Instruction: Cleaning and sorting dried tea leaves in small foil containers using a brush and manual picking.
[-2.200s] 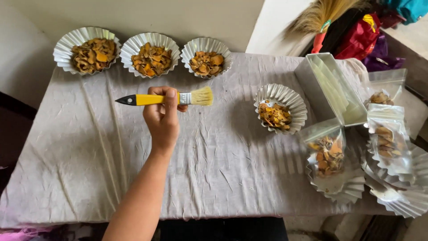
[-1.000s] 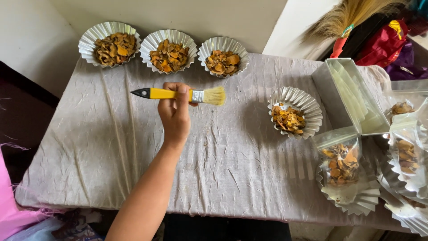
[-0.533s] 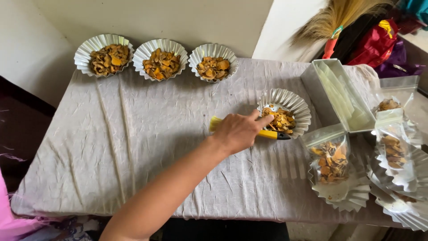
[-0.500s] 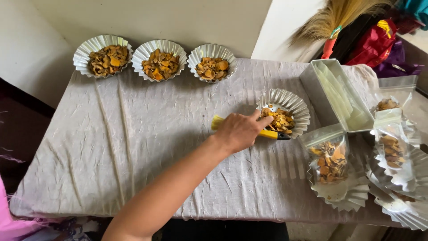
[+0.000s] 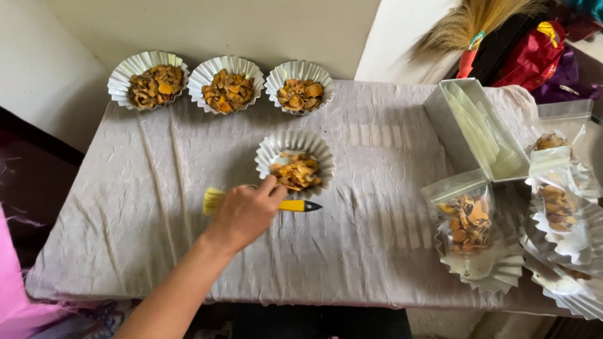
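My left hand (image 5: 242, 213) reaches in from the lower left and is closed around a flat brush (image 5: 293, 205) with a yellow handle. Its pale bristles stick out to the left of the hand and its black tip points right. The brush lies low over the grey cloth (image 5: 157, 188). One fingertip touches the near rim of a fluted foil dish (image 5: 295, 137) that holds orange-brown dried pieces (image 5: 296, 172). That dish stands in the middle of the table, just beyond the brush. My right hand is out of sight.
Three more fluted dishes (image 5: 227, 63) of dried pieces line the back edge. At the right stand an open metal box (image 5: 452, 125), clear pouches of pieces (image 5: 468, 216) and stacked foil dishes (image 5: 490, 273). A broom (image 5: 465, 19) leans behind.
The brush was turned round and carried right to the dish near the box. Hand, brush and that dish have since moved left to the table's middle.
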